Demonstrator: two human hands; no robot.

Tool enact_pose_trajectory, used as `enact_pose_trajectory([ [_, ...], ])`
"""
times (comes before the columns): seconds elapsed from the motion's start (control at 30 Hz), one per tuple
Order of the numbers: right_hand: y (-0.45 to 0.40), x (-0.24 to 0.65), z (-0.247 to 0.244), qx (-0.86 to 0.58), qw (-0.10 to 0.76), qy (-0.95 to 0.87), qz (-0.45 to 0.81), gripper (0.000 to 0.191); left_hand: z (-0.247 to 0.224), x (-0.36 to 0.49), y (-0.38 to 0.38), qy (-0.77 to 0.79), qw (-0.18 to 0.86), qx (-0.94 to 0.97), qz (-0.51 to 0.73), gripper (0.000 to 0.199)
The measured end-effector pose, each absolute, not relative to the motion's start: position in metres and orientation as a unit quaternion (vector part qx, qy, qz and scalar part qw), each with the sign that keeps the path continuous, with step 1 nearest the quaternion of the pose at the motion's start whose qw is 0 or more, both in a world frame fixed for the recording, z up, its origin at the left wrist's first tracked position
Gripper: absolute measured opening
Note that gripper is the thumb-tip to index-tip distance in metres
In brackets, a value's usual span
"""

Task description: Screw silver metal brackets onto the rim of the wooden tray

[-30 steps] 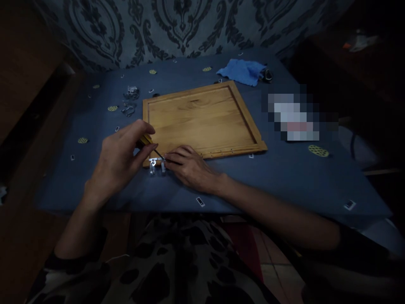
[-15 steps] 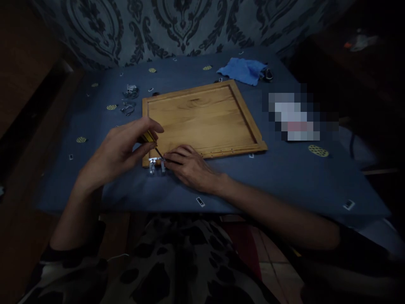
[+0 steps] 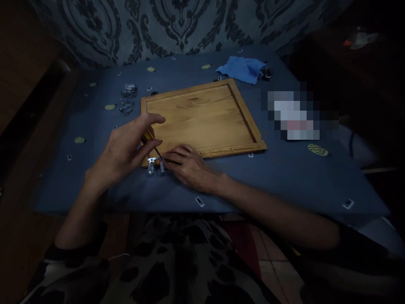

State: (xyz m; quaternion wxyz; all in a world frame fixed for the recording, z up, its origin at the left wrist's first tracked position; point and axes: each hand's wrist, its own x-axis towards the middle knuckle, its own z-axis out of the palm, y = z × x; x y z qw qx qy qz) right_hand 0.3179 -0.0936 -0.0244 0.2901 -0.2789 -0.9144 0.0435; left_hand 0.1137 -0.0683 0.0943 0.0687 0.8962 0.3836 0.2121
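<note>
A wooden panel with a raised frame (image 3: 202,114) lies on the table. At its near left edge sits a shiny metal bracket (image 3: 152,160) with two curved prongs hanging toward me. My left hand (image 3: 122,141) holds a screwdriver (image 3: 148,135) with a yellow handle; thumb and index finger are spread at the front of it. Its thin shaft slants down to the right end of the bracket. My right hand (image 3: 190,166) lies over the panel's near edge, its fingertips pressed together at that bracket end. Those fingertips partly hide the contact point.
More metal brackets (image 3: 128,99) lie left of the panel. A blue cloth (image 3: 242,69) is at the back right, beside a small dark object (image 3: 268,73). A blurred-out item (image 3: 292,114) sits to the right. The patterned blue tablecloth (image 3: 253,185) covers the table; several small holes line the panel's near edge.
The left wrist and forearm have shifted a little to the right, and the thumb and index finger have moved slightly on the screwdriver. The right hand stays at the bracket.
</note>
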Motion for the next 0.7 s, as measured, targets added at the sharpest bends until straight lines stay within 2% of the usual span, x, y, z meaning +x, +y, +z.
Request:
enact_pose_trajectory([
  [0.2,-0.094,0.318,-0.024,-0.283,0.286,-0.915,0.044,0.032,0.105,0.111,-0.059,0.333,0.141,0.917,0.167,0.036],
  [0.33,-0.093,0.318,-0.026,-0.276,0.292,-0.915,0.045,0.031,0.104,0.110,-0.058,0.355,0.150,0.904,0.185,0.054],
  [0.43,-0.093,0.318,-0.025,-0.273,0.288,-0.917,0.048,0.031,0.096,0.109,-0.062,0.409,0.157,0.865,0.244,0.072],
  [0.5,-0.093,0.318,-0.024,-0.274,0.285,-0.917,0.051,0.031,0.089,0.108,-0.065,0.445,0.146,0.838,0.281,0.077],
  [0.7,-0.094,0.318,-0.023,-0.276,0.289,-0.915,0.054,0.030,0.080,0.105,-0.072,0.482,0.079,0.818,0.304,0.061],
])
